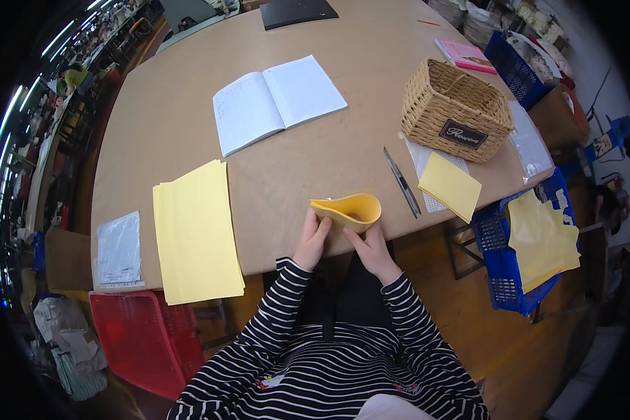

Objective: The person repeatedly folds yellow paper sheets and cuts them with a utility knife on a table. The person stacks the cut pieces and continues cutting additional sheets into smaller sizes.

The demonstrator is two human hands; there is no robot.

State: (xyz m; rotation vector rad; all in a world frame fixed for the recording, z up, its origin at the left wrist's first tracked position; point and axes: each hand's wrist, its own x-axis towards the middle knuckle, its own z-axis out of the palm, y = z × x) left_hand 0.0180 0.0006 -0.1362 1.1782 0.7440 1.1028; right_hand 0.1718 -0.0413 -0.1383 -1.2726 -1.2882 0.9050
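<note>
At the table's near edge I hold yellow paper (343,211) between my two hands. It is bent over into a loop, rounded at the right, with its edges meeting at the left. My left hand (312,238) pinches the met edges, thumb on the near side. Against the lower side of the curve rests my right hand (372,253), thumb on the paper and its other fingers partly hidden behind. To the left lies a stack of flat yellow sheets (197,234), overhanging the edge. A smaller folded yellow piece (451,186) sits on the right.
An open notebook (280,105) lies mid-table. Right of my hands are a slim dark pen-like tool (402,180) and a wicker basket (427,105). A blue crate (502,280) with yellow sheets stands beside the table; a red crate (143,336) is lower left. A plastic-wrapped packet (118,250) lies far left.
</note>
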